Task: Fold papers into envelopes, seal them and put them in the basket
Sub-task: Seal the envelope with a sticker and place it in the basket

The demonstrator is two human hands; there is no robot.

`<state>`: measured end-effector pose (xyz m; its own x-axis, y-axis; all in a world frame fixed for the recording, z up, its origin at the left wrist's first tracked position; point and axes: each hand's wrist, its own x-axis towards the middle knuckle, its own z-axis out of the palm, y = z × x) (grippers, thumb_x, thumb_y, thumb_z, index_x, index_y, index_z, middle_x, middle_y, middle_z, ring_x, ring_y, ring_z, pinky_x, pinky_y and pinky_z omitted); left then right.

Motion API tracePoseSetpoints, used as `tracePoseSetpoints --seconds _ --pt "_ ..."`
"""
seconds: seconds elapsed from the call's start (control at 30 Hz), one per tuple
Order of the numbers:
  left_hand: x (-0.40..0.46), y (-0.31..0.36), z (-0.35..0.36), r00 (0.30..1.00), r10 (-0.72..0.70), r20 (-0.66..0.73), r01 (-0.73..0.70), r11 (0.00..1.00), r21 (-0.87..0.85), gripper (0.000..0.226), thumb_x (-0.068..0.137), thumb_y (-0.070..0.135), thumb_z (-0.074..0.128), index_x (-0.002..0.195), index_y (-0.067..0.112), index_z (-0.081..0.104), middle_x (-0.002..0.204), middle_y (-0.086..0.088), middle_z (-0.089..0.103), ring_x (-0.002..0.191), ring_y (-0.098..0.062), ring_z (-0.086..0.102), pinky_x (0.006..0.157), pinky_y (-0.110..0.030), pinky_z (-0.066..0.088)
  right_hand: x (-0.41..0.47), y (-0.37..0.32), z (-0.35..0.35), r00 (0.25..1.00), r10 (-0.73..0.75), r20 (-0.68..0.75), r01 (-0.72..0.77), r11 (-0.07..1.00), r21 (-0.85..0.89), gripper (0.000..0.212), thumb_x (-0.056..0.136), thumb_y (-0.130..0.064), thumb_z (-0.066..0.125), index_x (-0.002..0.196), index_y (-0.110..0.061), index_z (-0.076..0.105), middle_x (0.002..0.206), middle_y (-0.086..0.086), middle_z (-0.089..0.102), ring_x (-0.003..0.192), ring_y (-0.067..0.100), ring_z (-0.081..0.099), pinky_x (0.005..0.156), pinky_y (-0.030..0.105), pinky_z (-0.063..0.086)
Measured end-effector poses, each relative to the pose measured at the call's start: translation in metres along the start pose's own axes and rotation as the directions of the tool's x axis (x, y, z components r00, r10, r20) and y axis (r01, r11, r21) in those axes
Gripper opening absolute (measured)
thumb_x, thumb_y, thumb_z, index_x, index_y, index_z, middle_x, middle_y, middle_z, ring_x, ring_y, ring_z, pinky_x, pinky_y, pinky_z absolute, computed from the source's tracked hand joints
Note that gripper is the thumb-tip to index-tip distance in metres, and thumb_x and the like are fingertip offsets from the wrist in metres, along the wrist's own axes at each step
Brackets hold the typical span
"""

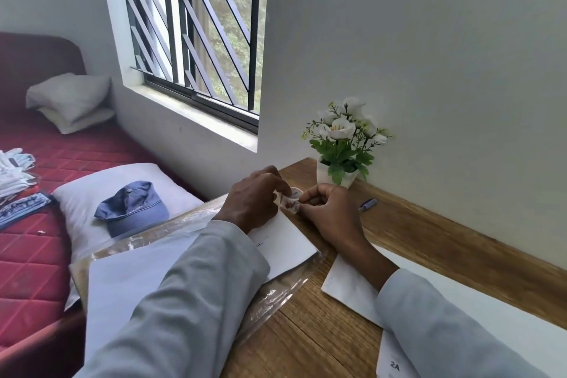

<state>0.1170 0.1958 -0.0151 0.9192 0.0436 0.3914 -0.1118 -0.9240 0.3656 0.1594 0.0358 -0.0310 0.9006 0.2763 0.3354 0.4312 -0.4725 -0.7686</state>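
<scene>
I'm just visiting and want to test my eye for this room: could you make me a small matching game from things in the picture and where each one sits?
Things:
1. blue cap
2. flower pot
3. pen
4. sticker roll

Places:
A. between the two hands
B. on the white pillow
C. on the wooden table, right of the right hand
D. in the table's corner by the wall

Pairs: 1-B, 2-D, 3-C, 4-A

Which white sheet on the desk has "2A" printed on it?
The sheet at the near right edge, partly under the right sleeve; the other white sheets show no such mark.
</scene>
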Motion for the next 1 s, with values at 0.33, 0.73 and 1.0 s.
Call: tracePoseSetpoints --seconds 0.33,0.73,1.0 --pt "0.000 -0.001 0.002 1.000 0.002 -0.016 -0.002 1.000 0.015 0.036 0.086 0.006 0.067 0.112 0.030 0.072 0.118 0.002 0.057 0.107 -0.019 0.053 0.080 -0.039 0.053 -0.004 -0.004 -0.003 0.997 0.069 0.033 -0.072 0.992 0.106 0.015 0.076 -0.020 0.082 0.089 -0.016 0.076 0.075 0.001 0.075 0.074 0.015 0.072 0.067 0.032 0.062" --pt "0.001 0.002 0.000 0.999 0.024 -0.027 -0.024 1.000 -0.011 0.036 0.088 0.008 0.066 0.118 0.026 0.069 0.118 -0.001 0.059 0.106 -0.021 0.055 0.080 -0.037 0.054 -0.005 -0.013 -0.014 0.990 0.132 0.055 -0.142 0.956 0.257 0.020 0.074 -0.023 0.083 0.091 -0.015 0.076 0.079 0.002 0.075 0.072 0.013 0.068 0.058 0.026 0.054" --pt "0.005 0.035 -0.009 0.966 0.101 -0.238 -0.143 0.976 -0.165 0.037 0.085 -0.001 0.064 0.117 0.016 0.068 0.116 -0.003 0.066 0.092 -0.018 0.062 0.068 -0.021 0.045 -0.024 -0.027 -0.075 0.963 0.247 0.109 -0.264 0.775 0.574 0.018 0.086 -0.001 0.064 0.100 -0.006 0.075 0.075 0.009 0.074 0.058 0.012 0.061 0.051 0.022 0.048"
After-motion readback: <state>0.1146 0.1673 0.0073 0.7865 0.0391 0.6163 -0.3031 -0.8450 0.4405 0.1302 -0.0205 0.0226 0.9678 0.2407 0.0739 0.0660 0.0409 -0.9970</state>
